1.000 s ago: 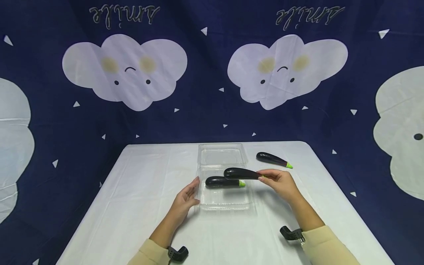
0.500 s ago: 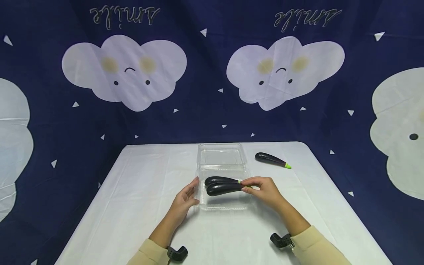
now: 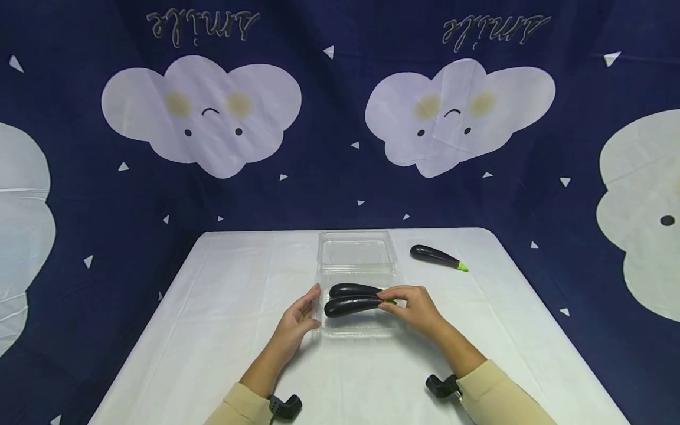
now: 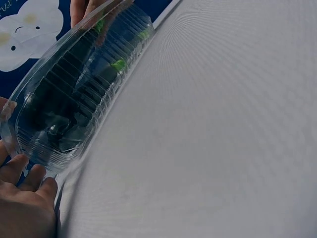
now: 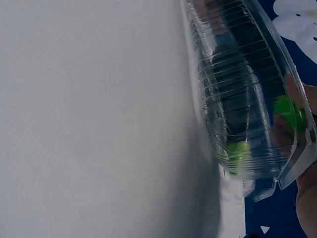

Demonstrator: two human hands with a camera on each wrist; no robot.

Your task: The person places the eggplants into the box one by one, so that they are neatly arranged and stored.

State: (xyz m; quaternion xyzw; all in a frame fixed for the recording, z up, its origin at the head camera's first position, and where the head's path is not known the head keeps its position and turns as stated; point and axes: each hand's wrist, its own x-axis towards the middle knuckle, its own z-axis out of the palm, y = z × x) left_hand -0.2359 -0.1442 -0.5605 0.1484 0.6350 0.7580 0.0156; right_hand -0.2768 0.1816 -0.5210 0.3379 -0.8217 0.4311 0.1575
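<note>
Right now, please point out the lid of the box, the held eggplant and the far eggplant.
Lid (image 3: 356, 250), head view, middle of its panel.
Held eggplant (image 3: 350, 306), head view, middle of dark body.
Far eggplant (image 3: 434, 255), head view, middle of dark body.

Left word (image 3: 203, 26): "smile", in joined lower-case script, upside down, printed on the blue backdrop (image 3: 332, 112) high above the far left corner of the desk (image 3: 212, 342); the left cloud (image 3: 199, 115) is printed just beneath it
Right word (image 3: 496, 29): "smile" again, also upside down, on the same backdrop, high above the far right corner of the desk, over the right cloud (image 3: 459, 115)
Lettering: dark strokes with a thin pale outline, both words alike
Left wrist view: a script fragment (image 4: 32, 5) above a cloud (image 4: 32, 37), cut by the view's edge, too little to read
</note>
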